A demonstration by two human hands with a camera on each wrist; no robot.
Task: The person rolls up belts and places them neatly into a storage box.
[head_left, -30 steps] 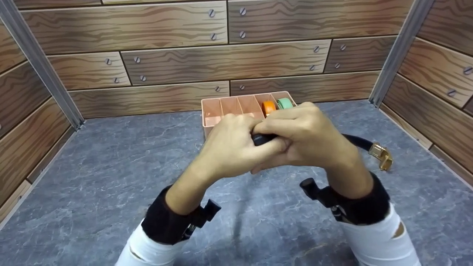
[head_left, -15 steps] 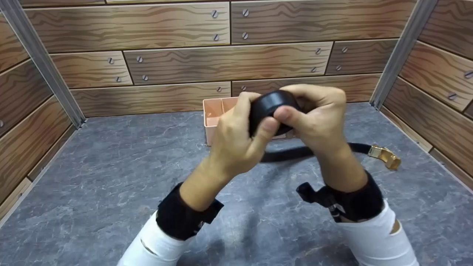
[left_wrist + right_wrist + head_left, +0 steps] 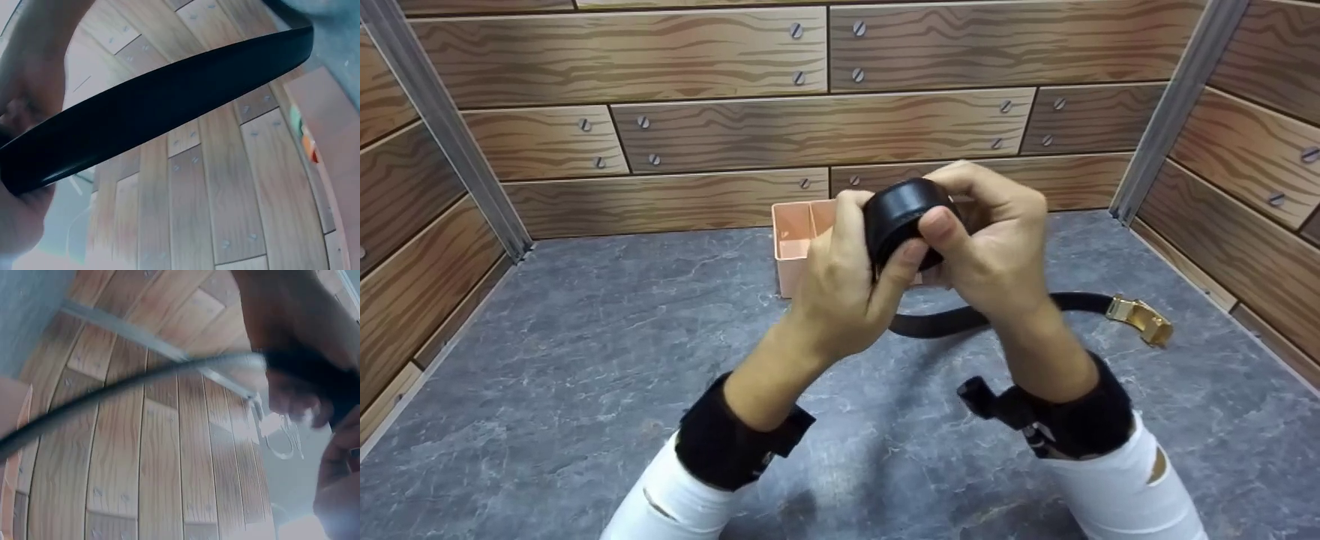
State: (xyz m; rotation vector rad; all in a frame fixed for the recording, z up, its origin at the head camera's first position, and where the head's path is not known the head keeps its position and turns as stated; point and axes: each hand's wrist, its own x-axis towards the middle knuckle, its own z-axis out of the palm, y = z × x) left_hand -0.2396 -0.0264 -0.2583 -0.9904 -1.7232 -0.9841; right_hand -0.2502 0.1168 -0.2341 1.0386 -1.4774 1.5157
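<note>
Both hands hold the coiled part of a black belt (image 3: 906, 206), raised in front of the box in the head view. My left hand (image 3: 844, 281) grips the coil's left side, thumb low on its near edge. From the right, my right hand (image 3: 1001, 244) pinches it, thumb on the near face and fingers behind. The loose strap (image 3: 941, 324) runs out below the coil, passes behind the right wrist and ends in a gold buckle (image 3: 1140, 319) on the right. A wide stretch of strap (image 3: 157, 101) crosses the left wrist view; the right wrist view shows a thin, blurred strap (image 3: 140, 385).
A pink divided box (image 3: 792, 276) stands behind the hands, mostly covered by them. Green (image 3: 296, 120) and orange (image 3: 309, 147) items show at its edge in the left wrist view. Wood-patterned walls (image 3: 720, 135) enclose the grey marbled tabletop (image 3: 645, 352).
Both hands have turned up, bringing the black coil and the thumbs into sight. Over the last half second the coil has shifted slightly left, and the right hand has moved a little left too.
</note>
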